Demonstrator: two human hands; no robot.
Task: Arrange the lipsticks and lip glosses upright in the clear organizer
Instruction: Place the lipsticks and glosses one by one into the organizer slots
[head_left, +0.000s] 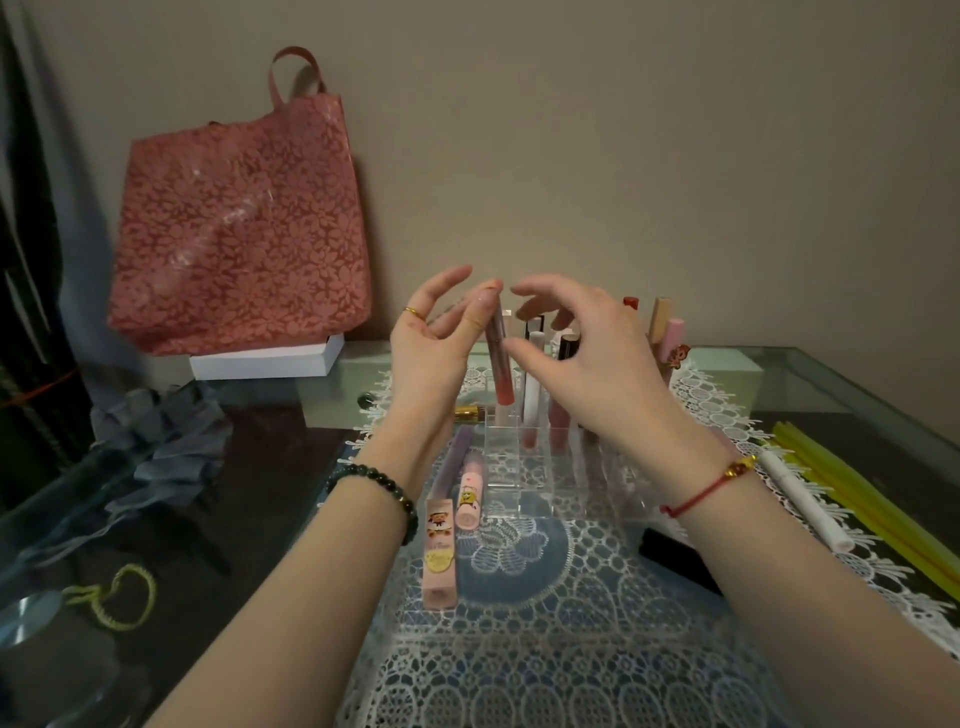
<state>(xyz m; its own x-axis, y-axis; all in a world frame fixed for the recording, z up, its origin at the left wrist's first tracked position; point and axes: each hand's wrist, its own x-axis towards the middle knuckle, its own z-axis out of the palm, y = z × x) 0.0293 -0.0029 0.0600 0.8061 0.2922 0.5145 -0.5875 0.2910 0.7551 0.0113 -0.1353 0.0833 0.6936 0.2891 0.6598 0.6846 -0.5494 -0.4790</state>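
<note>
The left hand (431, 338) holds the lip gloss (502, 371) just above the back left part of the clear organizer (540, 470). Its grip is a light pinch of thumb and one fingertip near the cap end, and the other fingers are spread. The right hand (587, 358) hovers above the organizer with loose fingers and, as far as I can see, holds nothing. The pinch is high and small, so I think the tube can swing or slip, strike a divider, or tip the standing tubes (532, 395) in the organizer's back row. Its long axis is nearly vertical, with the rosy end pointing down to the organizer.
</note>
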